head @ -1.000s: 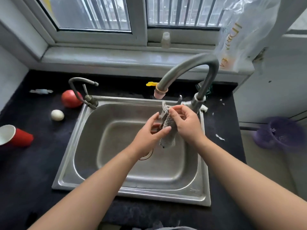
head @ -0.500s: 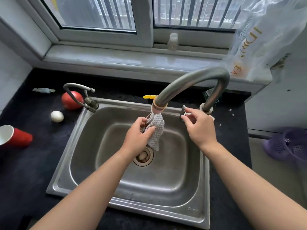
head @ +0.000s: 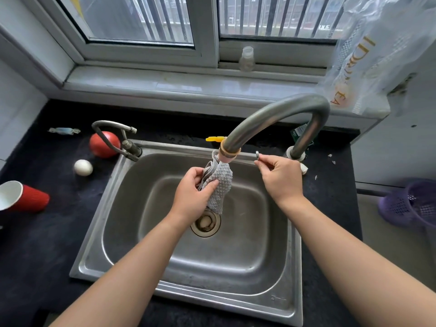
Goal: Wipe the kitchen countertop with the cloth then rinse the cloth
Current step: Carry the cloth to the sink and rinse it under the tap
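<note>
A grey waffle-weave cloth (head: 219, 187) hangs bunched right under the spout of the tall curved faucet (head: 271, 116), over the steel sink (head: 165, 263). My left hand (head: 193, 194) grips the cloth from its left side. My right hand (head: 278, 175) pinches the faucet's small metal lever (head: 257, 155) with thumb and fingers. No stream of water is visible. The dark countertop (head: 47, 232) surrounds the sink.
On the counter to the left lie a tipped red paper cup (head: 23, 197), a white egg (head: 83, 167), a red tomato (head: 105, 144) and a wrapped candy (head: 64, 131). A second small tap (head: 118, 140) stands at the sink's back left corner. A purple basket (head: 412, 204) sits at right.
My right hand let go of the cloth and moved right onto the faucet lever. My left hand raised the cloth up under the spout.
</note>
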Demonstrator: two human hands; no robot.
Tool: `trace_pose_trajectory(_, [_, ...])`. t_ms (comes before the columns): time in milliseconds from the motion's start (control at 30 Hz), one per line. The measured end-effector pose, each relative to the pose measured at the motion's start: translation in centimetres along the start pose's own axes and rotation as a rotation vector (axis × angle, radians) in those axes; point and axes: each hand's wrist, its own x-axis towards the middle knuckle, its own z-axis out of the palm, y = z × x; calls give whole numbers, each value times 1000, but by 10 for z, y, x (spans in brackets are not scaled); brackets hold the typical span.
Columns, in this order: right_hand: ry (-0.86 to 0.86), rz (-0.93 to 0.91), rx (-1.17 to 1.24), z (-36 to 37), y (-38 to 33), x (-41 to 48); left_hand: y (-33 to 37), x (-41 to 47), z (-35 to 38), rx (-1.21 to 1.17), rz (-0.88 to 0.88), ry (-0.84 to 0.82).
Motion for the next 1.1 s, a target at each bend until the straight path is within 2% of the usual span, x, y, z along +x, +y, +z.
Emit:
trace_pose_trajectory(667, [-62, -1, -23, 3, -2, -1, 11, 3, 4, 38, 20, -5])
trace_pose_trajectory(767, [-101, 51, -14, -1, -4, -3, 13, 2, 4, 54, 18, 0])
trace_pose_trajectory(900, [-54, 142, 101, 0, -16, -26, 13, -1, 4, 99, 5, -54])
trace_pose_trajectory(933, [-125, 227, 148, 3, -21, -33, 13, -2, 6, 101, -1, -73])
trace_pose_trajectory(1033, [-523, 583, 406, 14, -32, -48, 14, -5, 15, 86, -18, -159])
trace_pose_trajectory(1100, [-615, 691, 574, 18, -34, -51, 13, -8, 20, 87, -40, -223])
